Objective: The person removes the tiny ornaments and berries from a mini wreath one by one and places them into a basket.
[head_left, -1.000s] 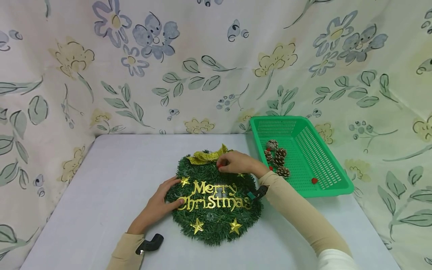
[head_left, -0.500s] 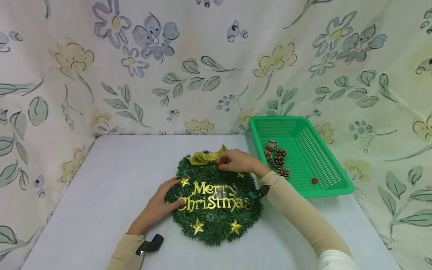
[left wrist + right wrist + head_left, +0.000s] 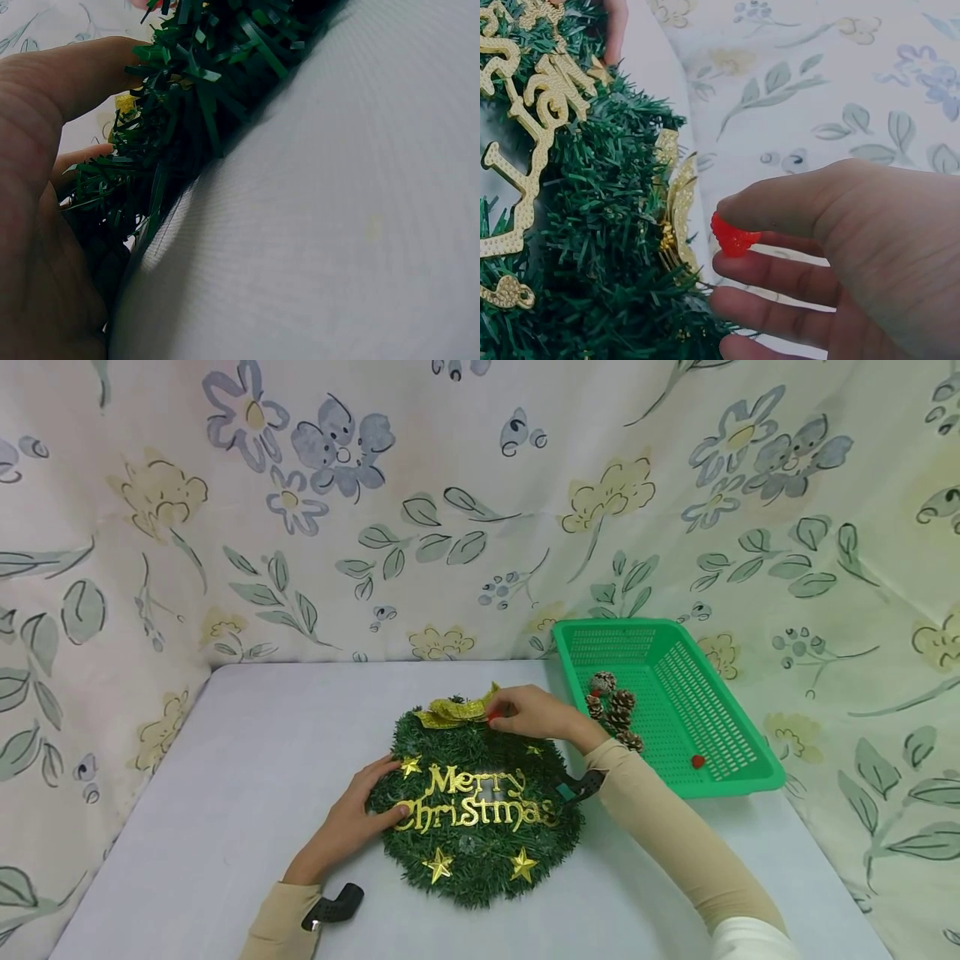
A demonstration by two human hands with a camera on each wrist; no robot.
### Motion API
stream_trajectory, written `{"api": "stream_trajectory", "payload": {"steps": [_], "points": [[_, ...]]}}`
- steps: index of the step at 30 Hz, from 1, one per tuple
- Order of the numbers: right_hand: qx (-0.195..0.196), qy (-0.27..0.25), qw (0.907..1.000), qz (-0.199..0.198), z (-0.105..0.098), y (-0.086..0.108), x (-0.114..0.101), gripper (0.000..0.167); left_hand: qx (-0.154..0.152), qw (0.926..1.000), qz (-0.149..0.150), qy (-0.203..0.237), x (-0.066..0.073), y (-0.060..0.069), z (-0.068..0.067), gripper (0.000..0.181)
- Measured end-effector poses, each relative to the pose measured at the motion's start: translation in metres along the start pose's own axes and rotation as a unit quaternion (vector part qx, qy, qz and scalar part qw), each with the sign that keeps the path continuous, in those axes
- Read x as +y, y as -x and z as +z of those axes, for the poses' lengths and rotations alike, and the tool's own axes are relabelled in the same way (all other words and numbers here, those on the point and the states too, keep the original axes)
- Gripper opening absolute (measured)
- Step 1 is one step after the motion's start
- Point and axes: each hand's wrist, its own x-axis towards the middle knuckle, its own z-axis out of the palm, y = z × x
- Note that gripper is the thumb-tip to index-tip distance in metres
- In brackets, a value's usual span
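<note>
A green Christmas wreath (image 3: 468,847) lies on the table with gold "Merry Christmas" lettering (image 3: 476,810), gold stars and a gold bow (image 3: 450,712) at its top. My left hand (image 3: 348,818) holds its left edge, thumb over the front; in the left wrist view the thumb (image 3: 82,71) touches the tinsel. My right hand (image 3: 536,714) is over the upper right of the wreath, beside the bow. Between thumb and finger it pinches a small, bumpy red berry ornament (image 3: 733,237), seen apart from the tinsel in the right wrist view.
A green plastic basket (image 3: 750,727) stands at the right rear of the white table (image 3: 225,777). Several pinecones (image 3: 621,710) lie along its left side, and a small red piece (image 3: 698,762) is near its front. A floral cloth (image 3: 450,510) hangs behind.
My right hand has shifted slightly up and right, toward the bow, with the red berry ornament still pinched. My left hand and the wreath have stayed in place.
</note>
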Motion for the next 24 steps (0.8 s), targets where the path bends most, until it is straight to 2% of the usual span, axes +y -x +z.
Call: {"api": "stream_trajectory", "payload": {"steps": [10,24], "points": [[0.029,-0.007,0.9995,-0.006,-0.003,0.002,-0.001,0.024,0.001,1.0000,0.002,-0.002,0.000,0.000,-0.001,0.075],[0.036,-0.015,0.9992,0.002,-0.011,0.010,-0.002,0.025,0.000,1.0000,0.001,0.001,-0.001,0.001,0.000,0.075]]}}
